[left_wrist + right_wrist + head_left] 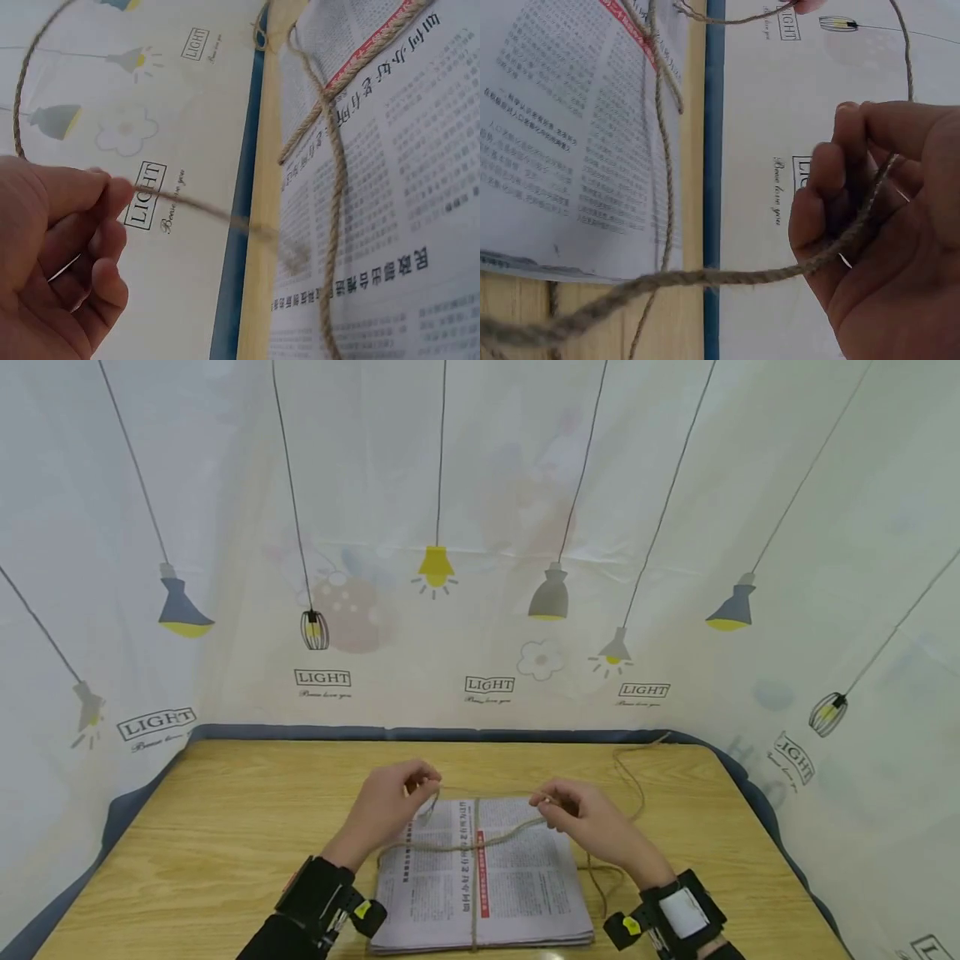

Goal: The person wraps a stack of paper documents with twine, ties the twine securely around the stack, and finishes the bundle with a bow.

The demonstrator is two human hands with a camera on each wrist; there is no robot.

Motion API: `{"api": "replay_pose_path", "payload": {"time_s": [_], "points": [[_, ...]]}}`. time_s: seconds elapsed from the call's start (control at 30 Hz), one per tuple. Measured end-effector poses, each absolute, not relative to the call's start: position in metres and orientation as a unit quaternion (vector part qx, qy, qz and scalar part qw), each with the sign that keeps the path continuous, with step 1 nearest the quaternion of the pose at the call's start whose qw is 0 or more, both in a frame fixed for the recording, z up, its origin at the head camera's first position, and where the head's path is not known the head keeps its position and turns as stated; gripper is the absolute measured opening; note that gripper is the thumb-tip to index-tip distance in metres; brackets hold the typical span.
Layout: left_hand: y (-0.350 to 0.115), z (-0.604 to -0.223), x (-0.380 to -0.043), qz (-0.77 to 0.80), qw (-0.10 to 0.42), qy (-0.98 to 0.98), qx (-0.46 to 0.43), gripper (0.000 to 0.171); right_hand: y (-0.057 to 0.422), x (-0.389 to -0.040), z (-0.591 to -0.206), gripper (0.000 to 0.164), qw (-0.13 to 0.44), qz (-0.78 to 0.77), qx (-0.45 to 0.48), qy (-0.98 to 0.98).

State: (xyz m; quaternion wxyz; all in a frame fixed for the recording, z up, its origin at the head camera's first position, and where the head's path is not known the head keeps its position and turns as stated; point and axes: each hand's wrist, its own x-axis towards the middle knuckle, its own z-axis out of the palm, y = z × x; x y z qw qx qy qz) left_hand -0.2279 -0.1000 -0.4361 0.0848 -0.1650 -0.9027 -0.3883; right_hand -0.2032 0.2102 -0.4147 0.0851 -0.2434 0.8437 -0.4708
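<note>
A stack of newspapers (528, 881) lies on the wooden table with jute twine (475, 860) running lengthwise over its middle and another strand crossing it. Above the stack's far left corner, my left hand (386, 806) pinches a length of twine (199, 204) between thumb and index finger. Over the far right corner, my right hand (592, 827) holds twine too; in the right wrist view one strand (727, 277) passes across the palm and under the fingers. Between the hands a thin strand spans the air. The left wrist view shows the strands crossing on the paper.
Loose twine (637, 781) trails over the table (262, 785) to the right of the stack, up to the far edge. A pale cloth (480, 610) printed with lamps hangs behind and at both sides, with a dark blue border along the table's edge.
</note>
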Motion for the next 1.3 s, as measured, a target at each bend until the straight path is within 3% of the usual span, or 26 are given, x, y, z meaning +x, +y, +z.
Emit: {"api": "replay_pose_path", "payload": {"time_s": [0.2,0.33,0.4,0.47,0.57,0.63,0.77,0.93,1.1,1.3], "points": [[-0.106,-0.432,-0.225,-0.403,0.084,-0.897,-0.158,0.008,0.203,-0.206,-0.435,0.014,0.056,-0.423,-0.242,0.871],[-0.106,-0.433,-0.224,-0.399,0.097,-0.9,-0.149,0.009,0.189,-0.201,-0.447,0.039,0.028,-0.387,-0.211,0.897],[-0.105,-0.434,-0.223,-0.395,0.105,-0.902,-0.138,0.009,0.18,-0.196,-0.45,0.058,-0.019,-0.347,-0.187,0.919],[-0.104,-0.434,-0.223,-0.391,0.117,-0.904,-0.127,0.01,0.169,-0.189,-0.451,0.063,-0.087,-0.308,-0.153,0.935],[-0.103,-0.434,-0.222,-0.387,0.132,-0.905,-0.118,0.012,0.151,-0.173,-0.452,0.048,-0.169,-0.271,-0.109,0.941],[-0.102,-0.433,-0.222,-0.383,0.139,-0.906,-0.117,0.013,0.139,-0.162,-0.455,0.03,-0.185,-0.268,-0.099,0.94],[-0.102,-0.434,-0.221,-0.378,0.142,-0.908,-0.115,0.013,0.118,-0.143,-0.468,0.016,-0.131,-0.246,-0.123,0.952],[-0.103,-0.436,-0.22,-0.367,0.14,-0.912,-0.116,0.012,0.104,-0.135,-0.483,0.036,-0.019,-0.217,-0.11,0.97],[-0.103,-0.437,-0.22,-0.377,0.129,-0.91,-0.118,0.012,0.102,-0.139,-0.49,0.042,0.008,-0.217,-0.096,0.972],[-0.105,-0.439,-0.22,-0.384,0.115,-0.909,-0.115,0.011,0.104,-0.141,-0.492,0.028,0.033,-0.275,-0.085,0.957]]}}
